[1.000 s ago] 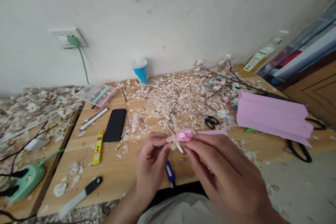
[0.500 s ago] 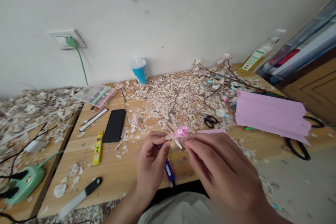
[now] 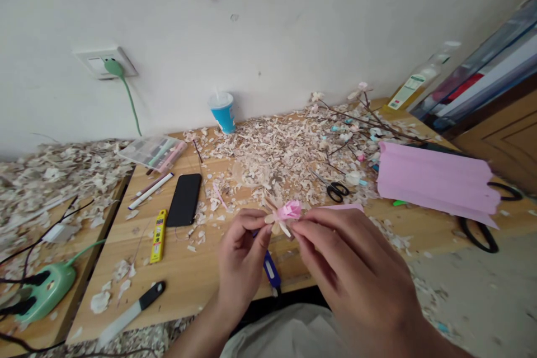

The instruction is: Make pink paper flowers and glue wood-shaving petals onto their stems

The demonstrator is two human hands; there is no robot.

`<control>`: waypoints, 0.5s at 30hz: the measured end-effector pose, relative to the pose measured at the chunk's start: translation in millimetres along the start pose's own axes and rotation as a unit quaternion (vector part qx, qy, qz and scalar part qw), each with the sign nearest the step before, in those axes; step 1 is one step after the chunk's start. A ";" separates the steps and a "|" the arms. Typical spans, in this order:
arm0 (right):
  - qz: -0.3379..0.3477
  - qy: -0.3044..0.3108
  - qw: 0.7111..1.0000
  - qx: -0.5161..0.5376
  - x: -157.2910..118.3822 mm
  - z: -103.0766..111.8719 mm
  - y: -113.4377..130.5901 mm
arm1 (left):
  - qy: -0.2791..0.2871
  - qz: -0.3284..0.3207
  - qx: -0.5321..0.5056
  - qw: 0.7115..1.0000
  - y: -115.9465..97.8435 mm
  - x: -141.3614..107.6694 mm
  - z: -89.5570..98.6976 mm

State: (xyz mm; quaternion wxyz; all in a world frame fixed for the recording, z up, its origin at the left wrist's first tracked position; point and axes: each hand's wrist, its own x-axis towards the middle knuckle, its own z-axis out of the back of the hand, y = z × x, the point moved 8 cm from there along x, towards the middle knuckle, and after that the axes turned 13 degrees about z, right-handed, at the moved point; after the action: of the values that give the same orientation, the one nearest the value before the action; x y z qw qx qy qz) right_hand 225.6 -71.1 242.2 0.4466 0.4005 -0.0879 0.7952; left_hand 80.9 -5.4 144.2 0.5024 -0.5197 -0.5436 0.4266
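A small flower [image 3: 289, 210] with a pink centre and pale, cream outer petals is held up between both hands near the table's front edge. My left hand [image 3: 245, 251] pinches its left side between thumb and fingers. On the right, my right hand [image 3: 356, 263] has its fingertips closed on a lower petal, beside the pink centre. Beneath the hands lies a blue tool [image 3: 272, 271], partly hidden. Behind them, black-handled scissors [image 3: 335, 190] rest among pale scraps [image 3: 277, 148].
Pink paper [image 3: 436, 182] lies at the right over larger black handles. Flowered twigs [image 3: 369, 120], a bottle [image 3: 413, 86] and a blue cup [image 3: 224, 114] stand or lie farther back. Leftward are a phone [image 3: 183, 199], yellow box [image 3: 158, 236], knife [image 3: 132, 313] and power strip [image 3: 50, 291].
The view has shifted slightly, moving the table's left-side objects a little rightward in the picture. Both hands keep nearly the same hold on the flower.
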 end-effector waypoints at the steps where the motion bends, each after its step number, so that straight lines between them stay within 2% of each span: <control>1: -0.001 0.001 1.000 0.001 -0.4 0.1 0.0 | 0.001 -0.001 -0.003 1.000 -0.1 0.0 -0.3; 5: 0.006 0.005 1.000 0.017 -3.5 1.6 -2.5 | -0.001 0.021 -0.023 1.000 3.9 2.0 0.7; 9: 0.002 0.002 1.000 0.002 -9.9 3.4 -11.5 | -0.021 0.103 -0.030 0.994 21.2 5.2 7.4; 12: -0.022 0.000 1.000 -0.005 -13.3 1.0 -15.6 | -0.003 0.155 -0.076 0.985 35.2 5.6 6.8; 15: -0.014 -0.014 1.000 0.008 -11.5 -0.8 -8.3 | 0.021 0.191 -0.138 0.972 44.5 4.9 2.6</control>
State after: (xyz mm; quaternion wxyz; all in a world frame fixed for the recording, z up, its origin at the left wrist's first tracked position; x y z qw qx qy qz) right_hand 234.9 -73.1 231.7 0.4534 0.4163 -0.0823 0.7838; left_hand 84.6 3.9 100.5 0.3464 -0.6872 -0.4775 0.4241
